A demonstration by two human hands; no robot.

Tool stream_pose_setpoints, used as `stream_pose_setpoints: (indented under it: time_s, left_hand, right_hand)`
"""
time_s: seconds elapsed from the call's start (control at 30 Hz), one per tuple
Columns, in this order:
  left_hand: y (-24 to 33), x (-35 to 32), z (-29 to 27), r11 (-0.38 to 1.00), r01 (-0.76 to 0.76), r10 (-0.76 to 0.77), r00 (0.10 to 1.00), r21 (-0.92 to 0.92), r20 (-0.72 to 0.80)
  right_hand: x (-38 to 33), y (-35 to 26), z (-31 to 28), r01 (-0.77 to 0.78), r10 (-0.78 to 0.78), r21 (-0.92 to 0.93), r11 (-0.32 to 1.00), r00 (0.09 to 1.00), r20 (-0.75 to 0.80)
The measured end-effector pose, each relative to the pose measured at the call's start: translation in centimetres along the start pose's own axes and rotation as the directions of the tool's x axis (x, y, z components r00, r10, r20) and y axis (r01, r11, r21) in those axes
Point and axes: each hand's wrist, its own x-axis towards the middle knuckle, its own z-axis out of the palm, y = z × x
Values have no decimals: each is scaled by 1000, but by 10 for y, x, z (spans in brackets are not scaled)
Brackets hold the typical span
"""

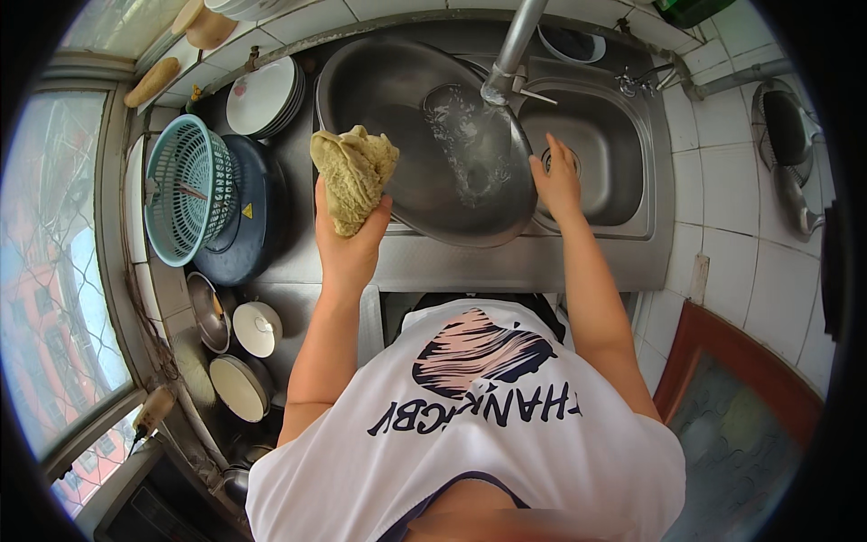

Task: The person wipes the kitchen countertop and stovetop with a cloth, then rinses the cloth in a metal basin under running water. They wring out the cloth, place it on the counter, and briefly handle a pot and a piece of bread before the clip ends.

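Left hand (348,257), one, with a yellow-green cloth (354,167) pinched bunched between thumb and fingers; the step in hand is judged to be the wetting or wiping-out of the large metal basin (375,90), for which the cloth would next need to be lowered onto its inner wall. Left forearm, one, angled upward from below, the hand raised before the basin's left rim; whether the rim is touched by the cloth cannot be told. Basin, one, set across the sink top, its right edge lapped over the sink bowl (614,108); rippled water (470,135) is held in its right half. Faucet (519,45), one, poised above the basin's right side. Right hand (560,185), one, extended forward at the right rim, fingers straight, no grasp seen; steadying of the rim is presumed to be called for during any wiping.
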Motion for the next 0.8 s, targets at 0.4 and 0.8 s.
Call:
stream_pose_setpoints:
  time_s: [0.4,0.8]
  left_hand:
    - [47,-7,49,999,-41,42,971,-7,235]
    - [67,-6,71,999,-43,50,921,-27,387]
  right_hand:
    - [-41,22,-4,-291,244,122,949,921,303]
    - [-46,37,1,-273,226,84,958,905,360]
